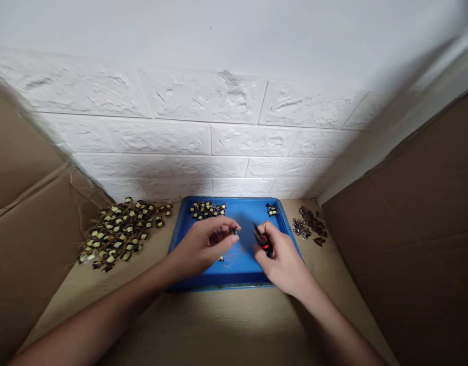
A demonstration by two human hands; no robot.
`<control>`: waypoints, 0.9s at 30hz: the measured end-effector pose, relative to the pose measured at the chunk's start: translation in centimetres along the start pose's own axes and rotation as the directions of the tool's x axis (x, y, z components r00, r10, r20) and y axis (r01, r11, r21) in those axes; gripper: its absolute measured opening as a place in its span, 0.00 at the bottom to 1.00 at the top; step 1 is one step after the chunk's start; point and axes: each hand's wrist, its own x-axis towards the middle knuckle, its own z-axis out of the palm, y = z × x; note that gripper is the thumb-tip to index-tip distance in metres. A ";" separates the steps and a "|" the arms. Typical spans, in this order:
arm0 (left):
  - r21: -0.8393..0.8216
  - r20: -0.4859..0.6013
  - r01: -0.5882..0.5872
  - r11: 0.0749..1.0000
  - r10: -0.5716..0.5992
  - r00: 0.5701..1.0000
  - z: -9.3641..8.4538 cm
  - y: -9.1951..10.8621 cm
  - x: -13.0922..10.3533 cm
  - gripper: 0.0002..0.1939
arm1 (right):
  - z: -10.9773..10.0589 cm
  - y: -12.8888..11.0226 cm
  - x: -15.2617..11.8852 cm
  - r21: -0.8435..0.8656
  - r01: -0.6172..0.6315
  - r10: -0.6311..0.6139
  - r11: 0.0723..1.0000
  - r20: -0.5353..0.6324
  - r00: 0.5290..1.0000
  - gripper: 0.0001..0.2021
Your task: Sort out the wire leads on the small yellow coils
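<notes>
Over the middle of a blue tray [234, 279], my left hand [207, 244] pinches a small dark part [234, 231] between thumb and fingertips. To its right, my right hand [281, 256] is closed round small cutters [263, 241] with red and black handles; their dark jaws point up and left, a little apart from the part. Inside the tray, a group of small black and yellow parts [207, 209] lies at the back left, and a smaller group [271, 209] at the back right. Thin wire scraps [229, 260] lie below my left hand.
A large heap of black and yellow parts with thin wires [117, 231] is left of the tray. Small dark and shiny pieces [312, 224] lie to the right. Cardboard panels [31, 218] [416, 229] flank both sides, and a white brick-patterned wall [180, 137] stands behind.
</notes>
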 end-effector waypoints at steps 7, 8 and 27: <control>0.549 0.167 -0.294 0.782 0.242 0.956 -1.0 -0.6 6.3 0.09 | 0.4 0.8 0.4 -0.312 0.322 -0.209 0.894 0.346 0.915 0.15; 0.578 0.249 -0.335 0.744 0.230 0.941 -0.2 -0.7 7.3 0.09 | 0.6 0.8 0.4 -0.325 0.344 -0.219 0.881 0.366 0.904 0.13; 0.730 -0.013 -0.199 0.653 0.305 0.952 -8.4 -1.8 7.0 0.13 | 0.8 1.3 0.7 -0.368 0.324 -0.225 0.872 0.288 0.931 0.10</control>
